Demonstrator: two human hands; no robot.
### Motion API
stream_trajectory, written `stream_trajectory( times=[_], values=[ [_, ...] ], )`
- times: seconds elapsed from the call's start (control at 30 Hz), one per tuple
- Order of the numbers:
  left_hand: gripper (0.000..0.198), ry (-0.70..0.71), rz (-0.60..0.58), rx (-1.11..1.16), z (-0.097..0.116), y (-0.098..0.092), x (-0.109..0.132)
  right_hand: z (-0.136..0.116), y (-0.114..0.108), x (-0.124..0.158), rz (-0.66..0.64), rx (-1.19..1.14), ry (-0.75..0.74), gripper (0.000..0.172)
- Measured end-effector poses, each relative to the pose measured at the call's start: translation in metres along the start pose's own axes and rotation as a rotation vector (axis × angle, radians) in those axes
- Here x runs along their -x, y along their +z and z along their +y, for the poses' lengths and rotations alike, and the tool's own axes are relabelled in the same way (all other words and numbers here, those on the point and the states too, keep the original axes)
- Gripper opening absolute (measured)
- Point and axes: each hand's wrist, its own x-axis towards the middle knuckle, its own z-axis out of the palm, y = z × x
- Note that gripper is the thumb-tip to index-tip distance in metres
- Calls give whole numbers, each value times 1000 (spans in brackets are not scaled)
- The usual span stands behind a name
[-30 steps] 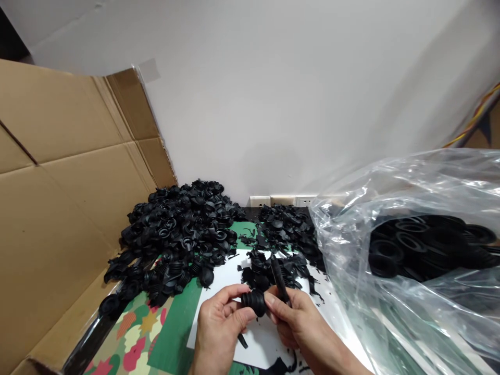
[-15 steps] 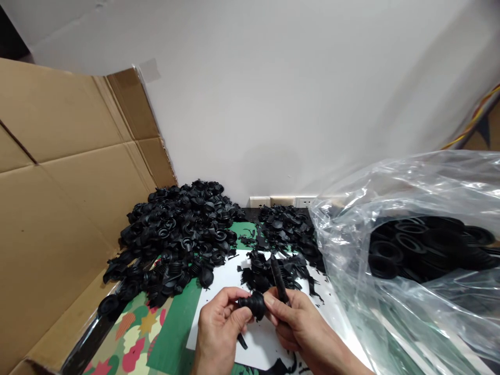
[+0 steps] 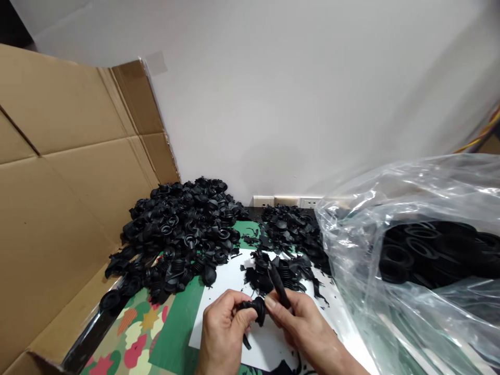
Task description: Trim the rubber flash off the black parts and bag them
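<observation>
Pinching black ribbed part (image 3: 258, 309) with left hand (image 3: 224, 328); right hand (image 3: 302, 323), just beside, grips slim dark tilted tool (image 3: 278, 284).

Soft light washes the wall (image 3: 273, 104), shadowed toward the right; the bag (image 3: 336, 219) glints white, its rings (image 3: 396, 255) blurring into black.

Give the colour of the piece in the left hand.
The piece is black, best seen in the head view.
</observation>
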Motion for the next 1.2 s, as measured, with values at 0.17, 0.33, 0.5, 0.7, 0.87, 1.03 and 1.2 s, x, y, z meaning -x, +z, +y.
stream_trajectory(
  times=[0.17, 0.33, 0.5, 0.7, 0.87, 1.03, 1.2],
  values=[
    [8, 9, -3, -123, 1, -2, 2, -16, -16, 9, 200, 38, -186, 44],
    [11, 63, -17, -199, 5, -1, 4, -19, -22, 15, 237, 14, -266, 50],
    [12, 109, -23, -218, 5, -1, 4, -11, -11, 13, 164, -67, -251, 52],
    [13, 160, -29, -247, 5, -2, 5, -10, 0, 13, 109, -232, -218, 33],
    [14, 221, -20, -272, 6, -1, 6, -18, 3, 18, 66, -404, -144, 30],
    [15, 290, -24, -287, 3, 0, 5, -20, 4, 19, 53, -459, -81, 29],
    [15, 320, -40, -316, 3, -2, 5, -12, 3, 18, 125, -259, -213, 26]
  ],
)
